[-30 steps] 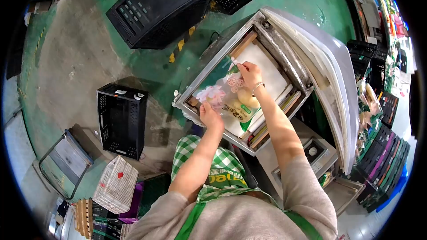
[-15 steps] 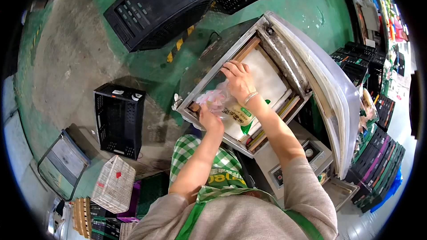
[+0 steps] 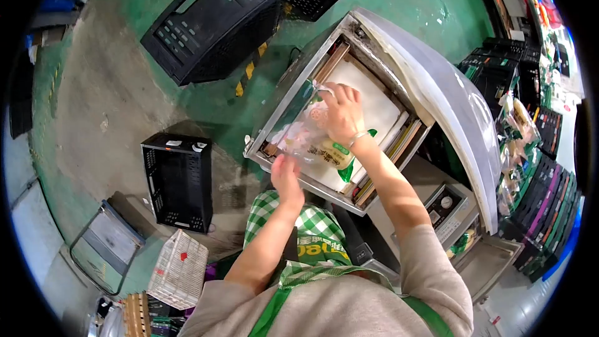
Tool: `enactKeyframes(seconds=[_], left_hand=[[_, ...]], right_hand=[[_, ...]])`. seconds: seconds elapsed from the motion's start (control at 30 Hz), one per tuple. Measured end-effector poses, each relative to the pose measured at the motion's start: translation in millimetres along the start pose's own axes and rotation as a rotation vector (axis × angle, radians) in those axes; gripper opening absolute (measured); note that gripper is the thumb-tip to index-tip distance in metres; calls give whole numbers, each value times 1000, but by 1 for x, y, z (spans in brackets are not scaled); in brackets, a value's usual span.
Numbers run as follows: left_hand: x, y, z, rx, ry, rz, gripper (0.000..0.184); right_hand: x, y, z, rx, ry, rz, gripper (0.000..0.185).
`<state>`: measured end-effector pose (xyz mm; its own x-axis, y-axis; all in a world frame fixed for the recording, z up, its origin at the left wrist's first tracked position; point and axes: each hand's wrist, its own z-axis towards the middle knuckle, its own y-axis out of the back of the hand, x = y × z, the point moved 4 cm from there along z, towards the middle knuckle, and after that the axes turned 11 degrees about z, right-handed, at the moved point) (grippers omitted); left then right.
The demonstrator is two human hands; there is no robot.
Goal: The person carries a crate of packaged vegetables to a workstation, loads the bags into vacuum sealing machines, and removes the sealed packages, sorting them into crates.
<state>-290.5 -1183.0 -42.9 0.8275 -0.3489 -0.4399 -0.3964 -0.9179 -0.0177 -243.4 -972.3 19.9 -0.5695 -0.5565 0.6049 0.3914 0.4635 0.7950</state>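
Observation:
A chamber vacuum sealer [image 3: 274, 118] stands in front of me, its clear domed lid [image 3: 458, 87] raised. Inside, on a white plate [image 3: 374, 97], lies a clear plastic bag [image 3: 299, 134] with pale pink pieces in it. Beside it is a printed bag [image 3: 334, 155] with green ends and yellowish contents. My right hand [image 3: 344, 115] reaches into the chamber, its bent fingers gripping the clear bag's upper end. Just off the chamber's near left edge is my left hand [image 3: 287, 178], fingers loosely extended and holding nothing.
A gauge panel [image 3: 444, 206] sits on the machine's near right side. Black crates [image 3: 212, 22] stand beyond it, and another black crate [image 3: 178, 181] is on the floor at left. A white basket [image 3: 179, 268] and a metal-framed cart [image 3: 112, 237] stand lower left. Stacked crates [image 3: 543, 212] line the right.
My left hand has let go of the clear bag and drawn back towards me, outside the chamber. My right hand stays at the bag's upper end. The view has shifted slightly.

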Motion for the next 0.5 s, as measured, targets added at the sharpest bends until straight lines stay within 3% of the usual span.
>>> enactKeyframes(seconds=[0.07, 0.1, 0.17, 0.23, 0.3, 0.33, 0.37, 0.4, 0.47, 0.5], left_hand=[[-36, 9, -17, 5, -366, 176, 30], [-54, 17, -11, 24, -563, 363, 32], [-130, -2, -37, 41, -909, 425, 28], [-211, -41, -70, 170, -1111, 333, 21], [-286, -104, -137, 324, -1503, 453, 19], [-310, -139, -179, 490, -1627, 385, 19], [-321, -171, -209, 642, -1734, 603, 21], [-321, -198, -230, 795, -1826, 834, 24], [-286, -249, -252, 985, -1909, 1361, 34], [-264, -260, -250, 1067, -1775, 1753, 39]], right_hand=[[26, 34, -7, -79, -104, 90, 35], [52, 65, -17, -141, -15, 109, 35], [108, 132, -47, -273, 244, 102, 35], [179, 210, -87, -351, 431, -83, 20], [174, 266, -127, -609, 356, -347, 17], [172, 293, -148, -732, 295, -466, 15], [152, 318, -153, -713, 96, -575, 16], [125, 341, -163, -641, -181, -430, 24], [33, 364, -207, -560, -521, 92, 40], [-2, 362, -231, -463, -750, 182, 40]])
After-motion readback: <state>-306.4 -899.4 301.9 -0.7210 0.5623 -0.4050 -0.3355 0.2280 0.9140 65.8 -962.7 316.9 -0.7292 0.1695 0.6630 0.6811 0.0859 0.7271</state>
